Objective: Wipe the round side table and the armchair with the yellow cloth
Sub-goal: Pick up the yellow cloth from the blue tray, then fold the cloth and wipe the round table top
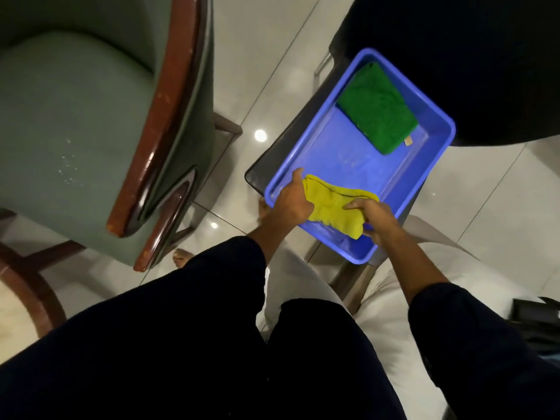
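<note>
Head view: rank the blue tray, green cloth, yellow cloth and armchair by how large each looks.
1. armchair, though cut off by the frame
2. blue tray
3-4. green cloth and yellow cloth: look alike, and the yellow one is partly covered by both hands.

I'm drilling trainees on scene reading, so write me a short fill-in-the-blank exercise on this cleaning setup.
1. Both hands hold the ____ cloth over the near end of the blue tray.
2. The folded cloth at the tray's far end is ____.
3. The left hand and right hand grip the cloth inside a tray coloured ____.
4. The armchair with the wooden arm stands to the person's ____.

Missing words: yellow; green; blue; left
</note>
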A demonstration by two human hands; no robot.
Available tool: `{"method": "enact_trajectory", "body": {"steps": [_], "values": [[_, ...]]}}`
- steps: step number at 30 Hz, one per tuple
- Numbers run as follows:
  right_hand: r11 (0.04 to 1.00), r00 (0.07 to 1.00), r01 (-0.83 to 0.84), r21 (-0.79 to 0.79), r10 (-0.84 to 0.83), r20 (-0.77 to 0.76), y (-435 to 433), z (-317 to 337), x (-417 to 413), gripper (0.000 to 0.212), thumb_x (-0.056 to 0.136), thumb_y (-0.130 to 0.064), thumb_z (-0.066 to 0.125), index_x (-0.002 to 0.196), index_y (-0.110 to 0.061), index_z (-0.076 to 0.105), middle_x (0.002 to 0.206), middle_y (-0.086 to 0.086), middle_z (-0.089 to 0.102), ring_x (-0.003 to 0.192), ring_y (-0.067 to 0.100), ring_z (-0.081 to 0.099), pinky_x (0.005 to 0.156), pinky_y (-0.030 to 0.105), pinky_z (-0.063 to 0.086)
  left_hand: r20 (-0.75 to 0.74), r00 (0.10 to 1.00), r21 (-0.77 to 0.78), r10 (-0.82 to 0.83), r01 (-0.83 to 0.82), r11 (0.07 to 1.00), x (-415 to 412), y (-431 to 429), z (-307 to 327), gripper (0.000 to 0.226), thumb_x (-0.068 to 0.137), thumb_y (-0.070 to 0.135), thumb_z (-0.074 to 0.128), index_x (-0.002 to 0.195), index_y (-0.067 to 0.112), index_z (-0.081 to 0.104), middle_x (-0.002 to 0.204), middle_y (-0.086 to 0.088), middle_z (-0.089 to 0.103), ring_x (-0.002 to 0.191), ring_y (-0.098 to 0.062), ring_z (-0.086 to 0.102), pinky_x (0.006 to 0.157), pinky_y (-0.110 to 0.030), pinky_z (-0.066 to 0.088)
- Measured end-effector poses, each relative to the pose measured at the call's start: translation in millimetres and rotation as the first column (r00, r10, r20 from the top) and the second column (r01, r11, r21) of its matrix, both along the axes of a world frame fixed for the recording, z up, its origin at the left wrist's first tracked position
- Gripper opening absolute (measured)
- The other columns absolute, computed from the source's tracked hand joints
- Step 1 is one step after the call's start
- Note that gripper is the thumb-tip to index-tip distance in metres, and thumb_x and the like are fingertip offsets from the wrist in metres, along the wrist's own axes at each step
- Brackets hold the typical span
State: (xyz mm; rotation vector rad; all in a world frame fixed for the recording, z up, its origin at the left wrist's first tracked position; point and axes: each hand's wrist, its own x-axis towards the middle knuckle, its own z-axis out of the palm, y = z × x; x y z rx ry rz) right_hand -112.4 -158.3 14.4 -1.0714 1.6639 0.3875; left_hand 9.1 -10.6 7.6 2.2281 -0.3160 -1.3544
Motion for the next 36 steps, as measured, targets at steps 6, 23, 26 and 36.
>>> {"method": "enact_trajectory", "body": {"steps": [6, 23, 26, 36], "values": [[0.995, 0.933, -0.093, 0.043, 0.072, 0.352, 13.2, 85.6, 77.2, 0.025, 0.088, 0.0, 0.048, 0.107, -0.005, 0.064, 0.061, 0.004, 0.069, 0.045, 0.01, 0.063, 0.041, 0.019, 0.05, 0.174, 0.939, -0.335, -0.298, 0.341, 0.878, 6.8, 41.0, 52.8, 0.108, 0.068, 0.045, 0.082, 0.154, 0.029, 0.018, 0.161, -0.001, 0.027, 0.147, -0.023, 0.028, 0.116, -0.045, 0.028], [0.536, 0.405, -0.842, -0.06, 0.702, 0.585, 358.4, 147.3, 214.5, 0.026, 0.086, -0.023, 0.072, 0.107, -0.01, 0.068, 0.105, 0.011, 0.077, 0.083, 0.017, 0.074, 0.065, 0.027, 0.059, -0.401, 0.264, -0.457, 0.877, -0.888, 0.058, 73.6, 377.0, 127.9, 0.016, 0.093, 0.03, 0.065, 0.106, 0.031, 0.057, 0.114, -0.001, 0.07, 0.109, -0.024, 0.068, 0.091, -0.041, 0.057], [0.481, 0.408, -0.876, -0.03, 0.774, 0.484, 438.6, 104.1, 220.0, 0.04, 0.083, -0.015, 0.075, 0.12, -0.008, 0.061, 0.109, 0.013, 0.073, 0.09, 0.024, 0.072, 0.079, 0.039, 0.061, -0.424, 0.14, -0.344, 0.895, -0.939, -0.016, 49.8, 447.5, 105.3, 0.042, 0.091, 0.01, 0.067, 0.129, 0.015, 0.049, 0.13, -0.011, 0.063, 0.11, -0.023, 0.064, 0.086, -0.035, 0.056], [0.108, -0.007, -0.933, -0.343, 0.948, 0.318, 584.1, 36.5, 213.7, 0.037, 0.076, -0.004, 0.062, 0.107, -0.018, 0.047, 0.077, -0.008, 0.054, 0.071, 0.021, 0.055, 0.066, 0.032, 0.043, 0.041, 0.063, -0.158, 0.997, -0.985, 0.069, 33.3, 550.6, 40.7, 0.049, 0.085, 0.007, 0.059, 0.131, 0.019, 0.044, 0.113, -0.007, 0.065, 0.095, -0.028, 0.063, 0.073, -0.037, 0.052]]}}
